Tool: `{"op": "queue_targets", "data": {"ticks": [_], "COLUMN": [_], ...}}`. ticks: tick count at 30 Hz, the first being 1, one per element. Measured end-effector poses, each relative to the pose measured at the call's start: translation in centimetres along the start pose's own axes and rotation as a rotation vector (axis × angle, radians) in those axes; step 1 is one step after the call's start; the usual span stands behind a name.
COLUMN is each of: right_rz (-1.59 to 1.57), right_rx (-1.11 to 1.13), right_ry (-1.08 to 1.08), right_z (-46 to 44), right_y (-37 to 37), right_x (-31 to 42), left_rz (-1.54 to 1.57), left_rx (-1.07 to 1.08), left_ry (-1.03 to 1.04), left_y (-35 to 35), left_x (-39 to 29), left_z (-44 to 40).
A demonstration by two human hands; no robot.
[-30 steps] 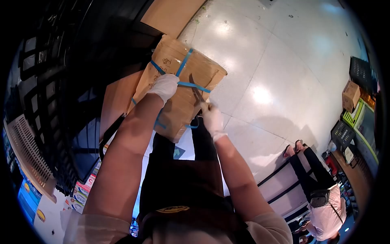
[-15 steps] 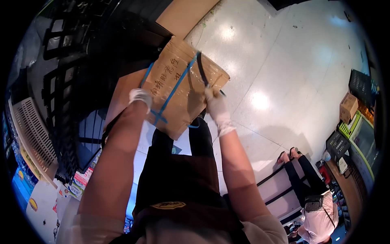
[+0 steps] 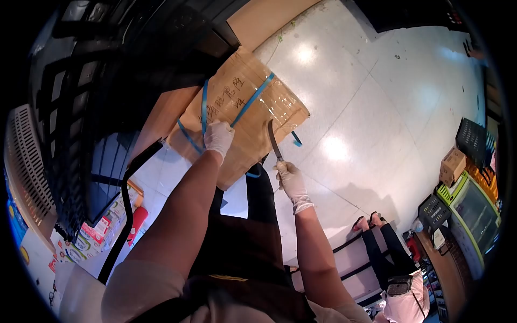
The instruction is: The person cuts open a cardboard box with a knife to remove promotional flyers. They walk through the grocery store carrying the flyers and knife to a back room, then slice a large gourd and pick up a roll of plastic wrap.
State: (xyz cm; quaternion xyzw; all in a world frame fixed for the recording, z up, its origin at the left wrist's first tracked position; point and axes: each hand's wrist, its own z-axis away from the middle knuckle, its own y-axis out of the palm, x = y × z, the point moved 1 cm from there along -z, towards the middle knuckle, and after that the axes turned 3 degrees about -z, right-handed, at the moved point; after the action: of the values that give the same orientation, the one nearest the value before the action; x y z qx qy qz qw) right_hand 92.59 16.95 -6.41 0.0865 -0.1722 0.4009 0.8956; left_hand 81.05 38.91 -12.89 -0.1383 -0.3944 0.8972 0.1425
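Note:
A cardboard box with handwritten characters and shiny clear tape stands in front of my legs. My left hand, in a white glove, is closed around a blue strap on the box's upper face. Another length of the blue strapping bends at the left side, and a loose-looking end sticks out past the right edge. My right hand, also gloved, grips a knife by its handle. The dark curved blade points up, over or beside the box's lower right side; contact cannot be made out.
Black crates rise at the left, beside a white slotted basket. Brown board lies beyond the box. Pale tiled floor extends right. A person in a pink top stands at lower right, near a green-framed display case.
My left hand has moved right onto the box and closed on the strap. My right hand has drawn back toward me with the knife, whose blade has come away from the strap.

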Motion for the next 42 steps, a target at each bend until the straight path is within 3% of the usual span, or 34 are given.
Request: {"op": "queue_targets", "data": {"ticks": [3,6,13,16,19,22,25,28,31,34,37,40,42], "right_rz": [0.02,0.03,0.018,0.032,0.035,0.024,0.101,0.169,0.34,0.653,0.848,0.885,1.018], "right_rx": [0.01,0.021,0.011,0.015,0.041,0.034,0.018,0.028,0.049,-0.016,-0.014,-0.135,-0.099], "right_ry": [-0.002,0.016,-0.003,0.02,0.0,0.014,0.006,-0.02,-0.103,-0.262,-0.324,-0.398,-0.371], "right_z": [-0.2,-0.1,-0.7,-0.9,-0.6,-0.5,-0.9,-1.8,-4.0,-7.5,-6.1,-3.9,-4.5], "right_y": [1.1,2.2,3.2,3.1,3.2,3.3,3.7,3.7,4.3,7.1,7.6,5.0,5.2], "right_x": [1.1,2.0,1.4,1.3,1.1,1.0,1.4,1.2,0.4,3.8,10.2,11.0,11.4], "left_rz": [0.023,0.232,0.139,0.255,0.371,0.496,0.509,0.858,0.639,0.491,0.597,0.496,0.59], "left_rx": [-0.119,-0.121,-0.151,-0.141,-0.043,-0.137,0.114,0.444,0.436,0.067,0.132,-0.058,-0.049], "left_ry": [0.139,-0.003,0.076,0.021,-0.161,-0.045,-0.045,-0.094,-0.139,-0.069,-0.161,-0.069,-0.123], "left_y": [1.4,0.9,2.0,1.5,-0.2,1.3,0.7,2.1,-2.5,0.5,-1.1,0.9,1.2], "left_x": [1.3,0.7,0.9,1.5,1.1,1.6,1.1,3.0,1.0,1.1,0.7,0.7,0.7], "left_z": [-1.2,-0.4,0.1,-0.5,0.0,-1.2,-1.4,-2.7,0.1,1.1,1.8,2.0,2.4]}}
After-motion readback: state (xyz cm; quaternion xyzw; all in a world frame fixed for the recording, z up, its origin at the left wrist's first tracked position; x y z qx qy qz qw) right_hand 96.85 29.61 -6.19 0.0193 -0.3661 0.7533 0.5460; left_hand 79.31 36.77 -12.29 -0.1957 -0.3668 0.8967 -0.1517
